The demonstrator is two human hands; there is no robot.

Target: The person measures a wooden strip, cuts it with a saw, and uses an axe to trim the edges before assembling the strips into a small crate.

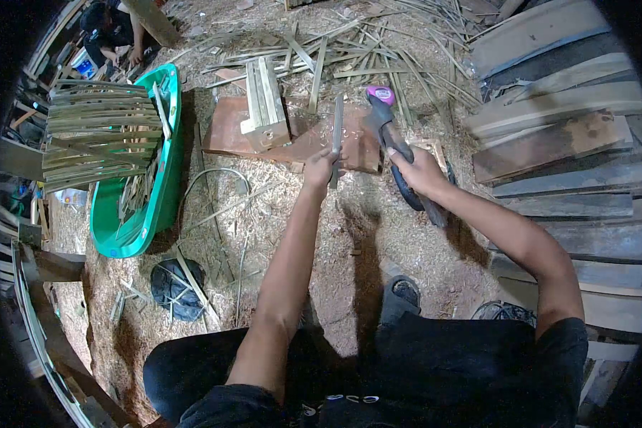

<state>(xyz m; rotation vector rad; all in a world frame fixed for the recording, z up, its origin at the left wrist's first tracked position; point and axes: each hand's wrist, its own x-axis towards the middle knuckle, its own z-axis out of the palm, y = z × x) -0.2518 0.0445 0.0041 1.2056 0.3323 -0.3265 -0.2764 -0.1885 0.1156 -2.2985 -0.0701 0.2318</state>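
Observation:
My left hand [321, 167] is closed round the lower part of a thin wooden strip [338, 121], which stands nearly upright in the view. To its right, my right hand [419, 170] grips the dark handle of a hatchet-like tool [391, 132], its head up near a pink round object [382, 95]. Beneath both lies a reddish-brown board [225, 128] on the shavings-covered ground. On the board's left part rests a block of pale wooden slats [265, 100]. The blade's exact shape is blurred.
A green tub [171, 143] holding a stack of strips [103, 135] stands at the left. Loose strips [364, 53] litter the ground ahead. Curved planks [563, 107] line the right. A black bag [177, 289] lies lower left. Another person [110, 32] crouches at the upper left.

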